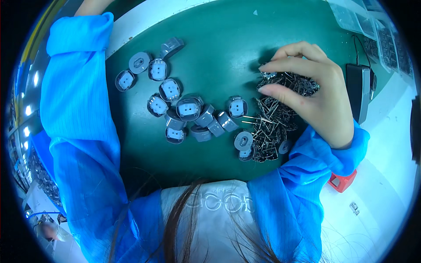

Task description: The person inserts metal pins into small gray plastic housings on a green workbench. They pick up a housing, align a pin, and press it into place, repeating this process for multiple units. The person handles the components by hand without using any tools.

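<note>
Dark green covers the counter [219,48], with a white surface [381,193] to its right. Clear plastic bins [348,17] stand at the upper right corner, a black box [357,94] below them, and a red object [343,180] lies beyond the right sleeve [302,175].

Over the upper part of a heap of thin metal prongs [272,125], the right hand [322,83] arches with thumb and index finger apart; a small shiny piece [268,75] shows between their tips (whether it is gripped, one cannot tell). The left sleeve [79,92] stretches up the left side, and the left hand lies out of view, so its state cannot be told.

Grey rounded plastic housings [189,108] lie left of the heap in a loose group, some touching, several turned to show pale inserts with two dark holes. Two more (one leaning on the other), a grey oval-topped housing [243,140] and its neighbour [246,154], sit at the heap's lower left edge.
</note>
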Tool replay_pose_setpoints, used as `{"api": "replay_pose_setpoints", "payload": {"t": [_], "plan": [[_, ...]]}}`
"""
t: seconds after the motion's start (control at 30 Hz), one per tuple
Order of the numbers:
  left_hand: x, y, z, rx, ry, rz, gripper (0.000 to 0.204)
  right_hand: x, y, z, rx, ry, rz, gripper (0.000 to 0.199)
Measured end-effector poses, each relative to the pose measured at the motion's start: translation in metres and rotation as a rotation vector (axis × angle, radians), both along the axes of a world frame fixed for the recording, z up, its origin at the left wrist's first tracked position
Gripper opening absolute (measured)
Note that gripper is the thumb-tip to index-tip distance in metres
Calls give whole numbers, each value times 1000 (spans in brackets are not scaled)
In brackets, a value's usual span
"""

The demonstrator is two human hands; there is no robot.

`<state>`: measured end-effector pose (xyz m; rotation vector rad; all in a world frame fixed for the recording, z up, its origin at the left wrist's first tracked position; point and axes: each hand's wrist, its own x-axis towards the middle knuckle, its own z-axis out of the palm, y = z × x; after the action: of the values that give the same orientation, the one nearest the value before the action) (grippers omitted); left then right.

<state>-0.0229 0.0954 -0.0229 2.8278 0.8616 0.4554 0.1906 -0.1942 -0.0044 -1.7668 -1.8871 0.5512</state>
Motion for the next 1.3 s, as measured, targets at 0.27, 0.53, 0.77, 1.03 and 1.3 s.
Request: {"api": "replay_pose_setpoints", "payload": {"t": [0.27, 0.53, 0.77, 1.03, 1.3], "plan": [[29, -90, 5, -479, -38, -662, 24, -30, -2, -11, 10, -128, -310, 23], [21, -133, -11, -571, -1, -994, 26, -41, 9, 5, 237, 144, -573, 11], [31, -103, 2, -827, -12, -533, 36, -40, 6, 7, 220, 495, -385, 16], [29, -113, 29, -987, -173, -447, 30, -37, 10, -9, 372, 19, -238, 18], [25, -102, -5, -1151, -326, -541, 32, -42, 13, -7, 366, 189, -349, 17]]}}
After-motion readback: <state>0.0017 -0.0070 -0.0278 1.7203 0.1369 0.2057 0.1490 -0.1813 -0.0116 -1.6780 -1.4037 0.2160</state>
